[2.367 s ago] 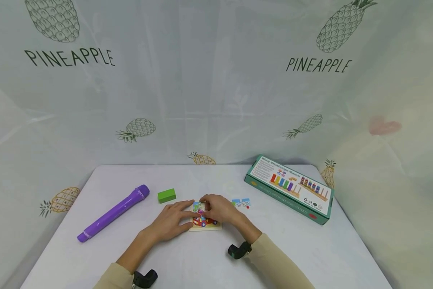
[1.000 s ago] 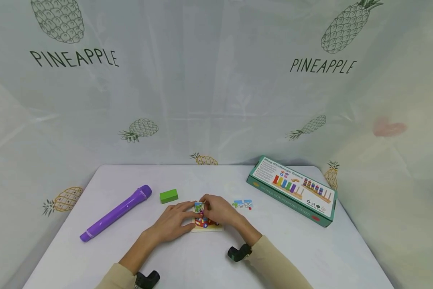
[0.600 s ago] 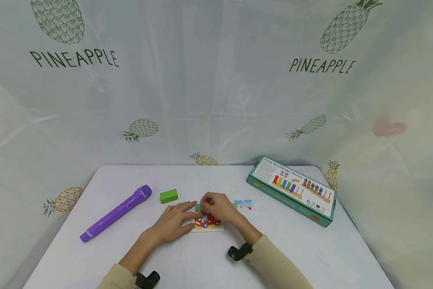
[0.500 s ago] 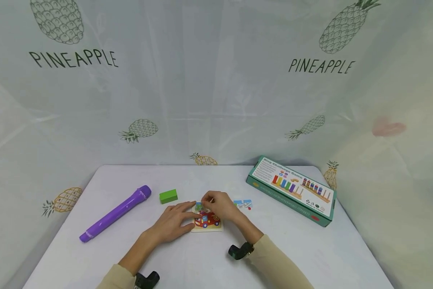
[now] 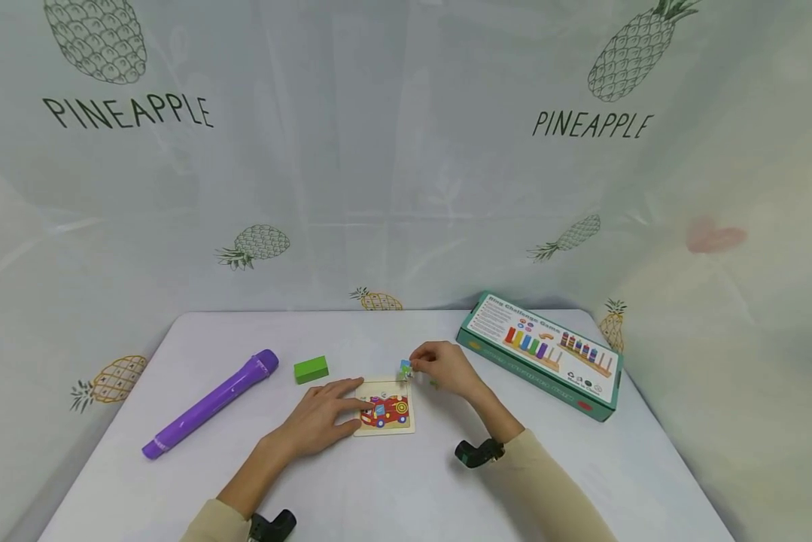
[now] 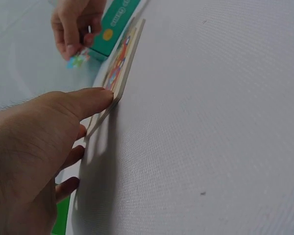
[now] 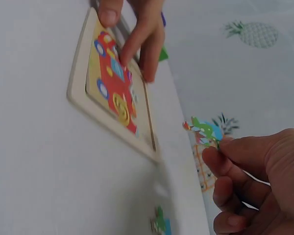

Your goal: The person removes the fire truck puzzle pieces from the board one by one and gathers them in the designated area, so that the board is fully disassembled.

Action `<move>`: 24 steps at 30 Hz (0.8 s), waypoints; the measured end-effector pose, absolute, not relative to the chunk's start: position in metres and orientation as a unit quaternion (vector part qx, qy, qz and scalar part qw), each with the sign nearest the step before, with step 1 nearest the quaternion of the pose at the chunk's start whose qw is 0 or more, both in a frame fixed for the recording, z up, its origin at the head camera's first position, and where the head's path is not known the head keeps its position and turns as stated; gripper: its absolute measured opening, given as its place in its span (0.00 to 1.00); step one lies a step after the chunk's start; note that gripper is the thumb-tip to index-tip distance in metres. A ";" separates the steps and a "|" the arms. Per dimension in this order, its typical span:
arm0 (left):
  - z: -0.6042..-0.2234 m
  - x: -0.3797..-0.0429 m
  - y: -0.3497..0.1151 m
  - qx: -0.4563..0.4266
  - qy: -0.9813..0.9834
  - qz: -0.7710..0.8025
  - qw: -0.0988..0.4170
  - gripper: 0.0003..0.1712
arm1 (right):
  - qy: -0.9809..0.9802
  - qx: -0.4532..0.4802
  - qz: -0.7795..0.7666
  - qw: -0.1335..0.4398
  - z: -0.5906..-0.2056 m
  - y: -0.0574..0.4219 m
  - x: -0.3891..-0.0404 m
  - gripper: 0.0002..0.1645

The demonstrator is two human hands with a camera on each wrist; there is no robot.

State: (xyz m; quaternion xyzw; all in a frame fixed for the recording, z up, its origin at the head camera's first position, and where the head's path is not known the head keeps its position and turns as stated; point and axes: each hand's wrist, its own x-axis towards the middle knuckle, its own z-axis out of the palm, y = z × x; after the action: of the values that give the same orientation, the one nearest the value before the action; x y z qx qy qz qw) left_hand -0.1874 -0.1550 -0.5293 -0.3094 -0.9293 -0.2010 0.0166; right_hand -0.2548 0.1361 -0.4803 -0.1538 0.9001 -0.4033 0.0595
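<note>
A wooden jigsaw puzzle board (image 5: 387, 426) with a red fire truck picture lies flat on the table, its upper strip showing bare wood. My left hand (image 5: 320, 416) rests on its left side; the thumb touches the near corner and the index finger lies on the truck picture. Above the board's upper right, my right hand (image 5: 449, 369) pinches a small puzzle piece (image 7: 206, 131), blue and green with some red, between thumb and index finger. Under that hand another puzzle piece (image 7: 160, 223) lies on the table, mostly hidden in the head view.
A green block (image 5: 311, 369) lies behind the left hand, and a purple stick with a thicker end (image 5: 211, 406) slants across the left side. At the right back is a green Ring Challenge Game box (image 5: 539, 357). A pineapple-print curtain (image 5: 378, 188) hangs behind the white table (image 5: 378, 497).
My right hand has lifted away from the board, moving right and slightly back with a puzzle piece. The board's upper strip, covered before, is now bare. My left hand has stayed in place.
</note>
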 end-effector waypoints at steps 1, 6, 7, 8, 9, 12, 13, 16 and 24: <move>-0.529 -0.187 -0.155 -0.310 -0.929 -0.201 0.018 0.19 | 0.901 -0.150 -0.401 0.063 -0.481 0.140 -0.256 0.04; -0.529 -0.187 -0.155 -0.308 -0.929 -0.205 0.016 0.19 | 0.907 -0.146 -0.386 0.085 -0.486 0.154 -0.259 0.04; -0.529 -0.187 -0.155 -0.309 -0.929 -0.205 0.016 0.19 | 0.908 -0.148 -0.382 0.089 -0.488 0.156 -0.259 0.04; -0.529 -0.187 -0.155 -0.309 -0.928 -0.205 0.016 0.19 | 0.909 -0.149 -0.378 0.092 -0.489 0.158 -0.259 0.04; -0.529 -0.186 -0.155 -0.309 -0.929 -0.204 0.015 0.19 | 0.911 -0.150 -0.373 0.094 -0.490 0.159 -0.259 0.04; -0.530 -0.186 -0.156 -0.311 -0.928 -0.205 0.018 0.20 | 0.916 -0.150 -0.358 0.100 -0.494 0.160 -0.259 0.03; -0.530 -0.185 -0.155 -0.314 -0.927 -0.206 0.022 0.20 | 0.918 -0.150 -0.353 0.100 -0.495 0.160 -0.259 0.03; -0.529 -0.185 -0.155 -0.317 -0.924 -0.211 0.028 0.20 | 0.923 -0.151 -0.342 0.094 -0.498 0.160 -0.260 0.04; -0.530 -0.186 -0.155 -0.305 -0.927 -0.216 0.008 0.20 | 0.928 -0.157 -0.328 0.085 -0.498 0.159 -0.262 0.04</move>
State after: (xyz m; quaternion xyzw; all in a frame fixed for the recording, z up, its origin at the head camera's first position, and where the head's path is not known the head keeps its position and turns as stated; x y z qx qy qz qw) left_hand -0.1855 -0.1550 -0.5297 -0.3054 -0.9273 -0.2162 0.0077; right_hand -0.2617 0.1591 -0.4984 -0.1566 0.9277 -0.3280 0.0850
